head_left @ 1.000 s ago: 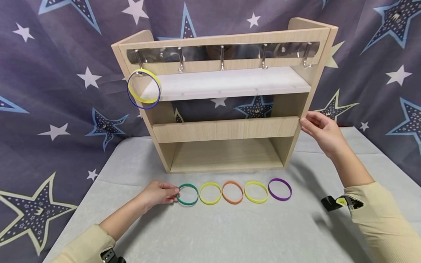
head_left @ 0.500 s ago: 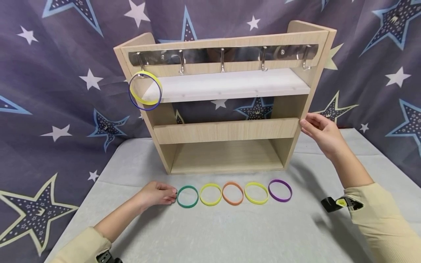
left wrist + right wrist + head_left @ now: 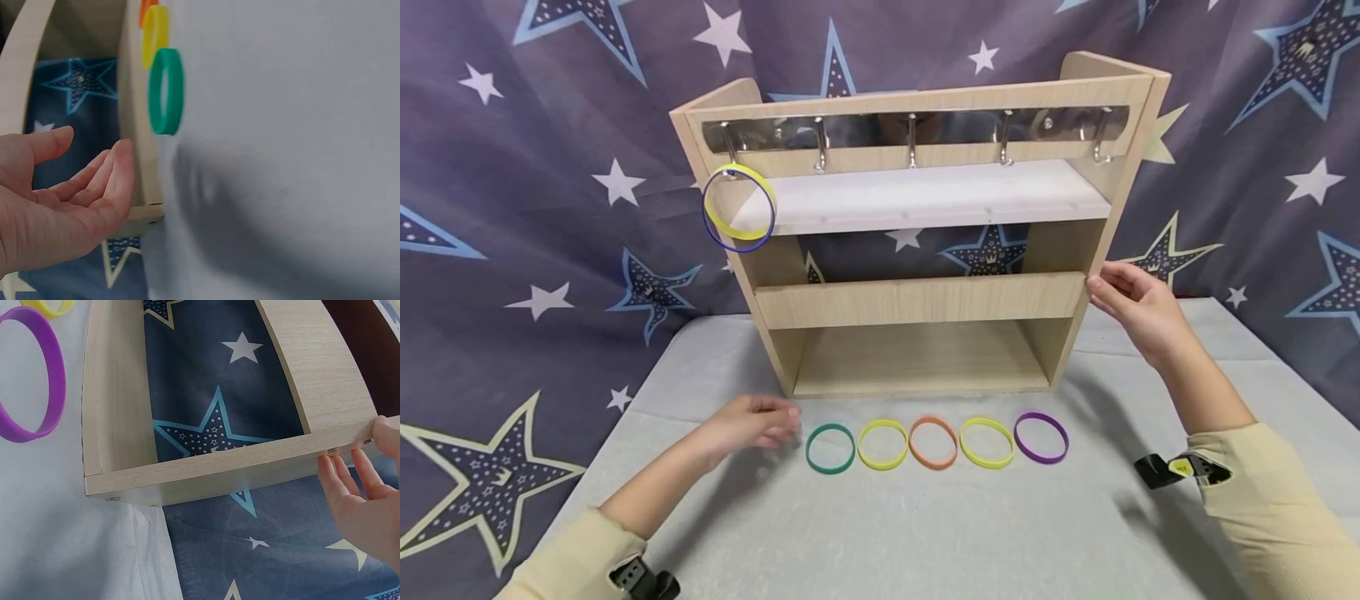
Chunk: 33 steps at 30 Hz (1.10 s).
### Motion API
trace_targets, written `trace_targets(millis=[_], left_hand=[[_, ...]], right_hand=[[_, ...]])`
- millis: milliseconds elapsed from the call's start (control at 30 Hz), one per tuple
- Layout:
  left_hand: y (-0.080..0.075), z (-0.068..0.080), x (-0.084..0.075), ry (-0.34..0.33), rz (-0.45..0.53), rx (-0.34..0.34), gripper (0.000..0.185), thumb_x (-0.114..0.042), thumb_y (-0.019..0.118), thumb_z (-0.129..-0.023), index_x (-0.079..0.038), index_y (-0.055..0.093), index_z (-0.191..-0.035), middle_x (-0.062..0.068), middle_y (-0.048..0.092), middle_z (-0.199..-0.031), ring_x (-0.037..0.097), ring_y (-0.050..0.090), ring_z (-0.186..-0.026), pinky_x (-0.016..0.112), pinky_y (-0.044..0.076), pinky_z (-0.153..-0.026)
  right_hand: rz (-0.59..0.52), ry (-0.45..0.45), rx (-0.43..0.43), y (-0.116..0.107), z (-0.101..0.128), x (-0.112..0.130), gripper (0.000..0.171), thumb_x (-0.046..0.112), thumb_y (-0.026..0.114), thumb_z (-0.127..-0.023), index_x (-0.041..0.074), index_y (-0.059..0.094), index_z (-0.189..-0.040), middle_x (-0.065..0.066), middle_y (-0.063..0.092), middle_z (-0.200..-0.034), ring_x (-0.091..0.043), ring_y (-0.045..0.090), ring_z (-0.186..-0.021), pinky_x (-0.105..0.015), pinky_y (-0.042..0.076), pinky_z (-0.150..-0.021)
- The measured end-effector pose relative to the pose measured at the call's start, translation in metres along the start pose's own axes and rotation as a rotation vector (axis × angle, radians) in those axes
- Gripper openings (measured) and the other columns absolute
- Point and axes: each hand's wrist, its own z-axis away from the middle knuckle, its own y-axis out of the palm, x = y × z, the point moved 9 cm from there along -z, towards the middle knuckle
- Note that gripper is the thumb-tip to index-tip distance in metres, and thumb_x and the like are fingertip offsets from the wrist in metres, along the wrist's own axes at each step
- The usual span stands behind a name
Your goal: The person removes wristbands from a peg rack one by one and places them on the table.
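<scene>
Green band (image 3: 830, 448) lies on the grey cloth table (image 3: 925, 533) before star-print drapes (image 3: 512, 208), both hands relaxed, holding nothing.

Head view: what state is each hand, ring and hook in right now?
Left hand: open, beside the green ring, not touching.
Right hand: open, fingers against the shelf's side.
Five rings on the table: flat, in a row.
Leftmost hook: carries two rings.
Other hooks: bare.

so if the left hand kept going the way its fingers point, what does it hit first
Most likely the green band. The left hand is open, holds nothing, and its fingertips point along the table toward the row of bands, with the green one nearest. The hand may be slightly above the cloth; height is unclear.
</scene>
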Motion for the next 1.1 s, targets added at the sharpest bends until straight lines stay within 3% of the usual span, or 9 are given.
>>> trace_targets(millis=[133, 367, 533, 633, 833, 1100], left_hand=[[-0.01, 0.001, -0.014, 0.037, -0.007, -0.005, 0.046, -0.022, 0.052, -0.098, 0.013, 0.05, -0.129, 0.027, 0.062, -0.125, 0.031, 0.064, -0.113, 0.036, 0.059, -0.092], [-0.028, 0.002, -0.036, 0.058, -0.02, -0.063, 0.051, -0.032, 0.054, -0.098, 0.007, 0.051, -0.13, 0.017, 0.066, -0.123, 0.024, 0.065, -0.113, 0.036, 0.057, -0.095], [-0.035, 0.004, -0.05, 0.092, -0.004, -0.062, 0.051, -0.031, 0.049, -0.1, 0.007, 0.047, -0.135, 0.017, 0.064, -0.127, 0.018, 0.066, -0.111, 0.032, 0.056, -0.097], [-0.04, 0.008, -0.06, 0.111, 0.041, -0.074, 0.052, -0.031, 0.049, -0.101, 0.007, 0.045, -0.136, 0.011, 0.067, -0.123, 0.011, 0.067, -0.107, 0.027, 0.057, -0.095], [-0.051, 0.014, -0.087, 0.204, 0.145, -0.151, 0.051, -0.028, 0.05, -0.101, 0.011, 0.044, -0.133, -0.018, 0.07, -0.096, -0.003, 0.067, -0.092, 0.017, 0.057, -0.085], [-0.066, 0.021, -0.109, 0.288, 0.376, -0.306, 0.035, -0.025, 0.058, -0.097, 0.0, 0.052, -0.121, -0.015, 0.072, -0.093, -0.001, 0.068, -0.092, 0.014, 0.057, -0.084]], right_hand=[[-0.012, 0.0, 0.002, 0.0, 0.0, 0.0, 0.019, 0.002, 0.06, -0.093, 0.019, 0.063, -0.1, 0.011, 0.064, -0.089, 0.004, 0.064, -0.085, -0.008, 0.055, -0.079], [-0.017, 0.009, 0.0, -0.001, 0.001, -0.003, 0.017, 0.004, 0.061, -0.092, 0.019, 0.063, -0.1, 0.011, 0.063, -0.09, 0.003, 0.063, -0.085, -0.008, 0.056, -0.079], [-0.001, 0.002, 0.0, 0.0, 0.0, -0.001, 0.017, 0.004, 0.061, -0.092, 0.019, 0.063, -0.1, 0.011, 0.063, -0.089, 0.003, 0.063, -0.084, -0.008, 0.056, -0.079], [0.003, -0.002, 0.004, 0.0, -0.001, 0.0, 0.017, 0.004, 0.061, -0.092, 0.018, 0.063, -0.1, 0.011, 0.064, -0.089, 0.003, 0.063, -0.085, -0.008, 0.055, -0.08], [0.006, -0.002, 0.005, 0.0, 0.0, -0.001, 0.015, 0.007, 0.063, -0.092, 0.018, 0.063, -0.101, 0.011, 0.063, -0.091, 0.002, 0.063, -0.086, -0.008, 0.055, -0.08], [-0.012, -0.008, 0.011, 0.0, -0.001, -0.001, 0.017, 0.004, 0.061, -0.093, 0.018, 0.064, -0.101, 0.01, 0.064, -0.09, 0.002, 0.063, -0.087, -0.008, 0.056, -0.08]])
